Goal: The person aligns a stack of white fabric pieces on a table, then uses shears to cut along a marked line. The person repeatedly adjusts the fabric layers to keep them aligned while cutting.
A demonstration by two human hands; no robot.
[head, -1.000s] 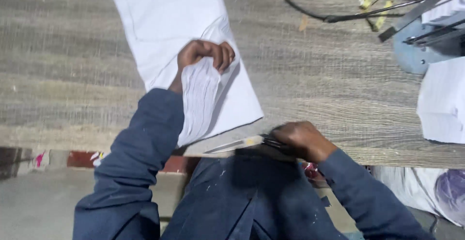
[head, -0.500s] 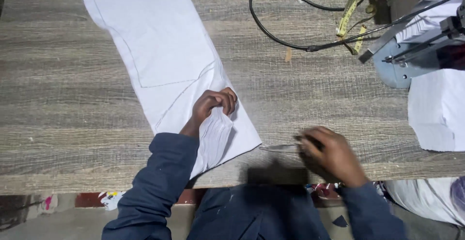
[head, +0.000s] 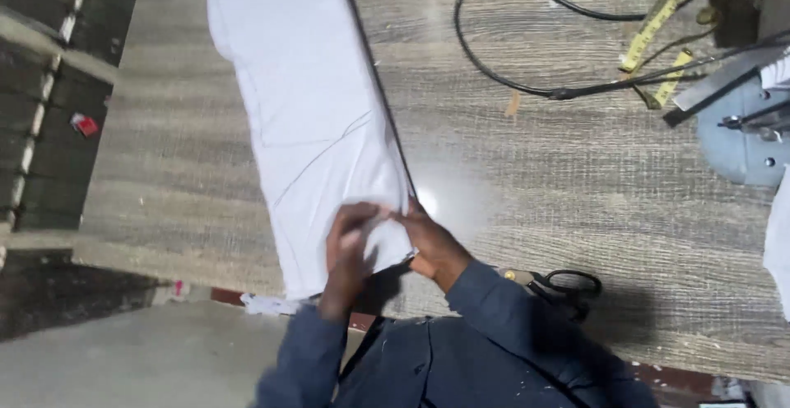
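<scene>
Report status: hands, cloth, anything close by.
Left hand and right hand both pinching the near end of the white cloth. Cloth laid long on the wooden table. Scissors lying by the right sleeve, untouched.

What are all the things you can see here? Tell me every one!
white cloth: one long piece, white, lying on the table from the top down to its near edge
scissors: one, black handles, on the table beside the right sleeve
cable: one, black, looped at the table's top
measuring tape: one, yellow, top right
metal machine part: one, grey-blue, right edge
table: one, grey wood grain
left hand: holding the cloth's near end
right hand: touching the same end
</scene>
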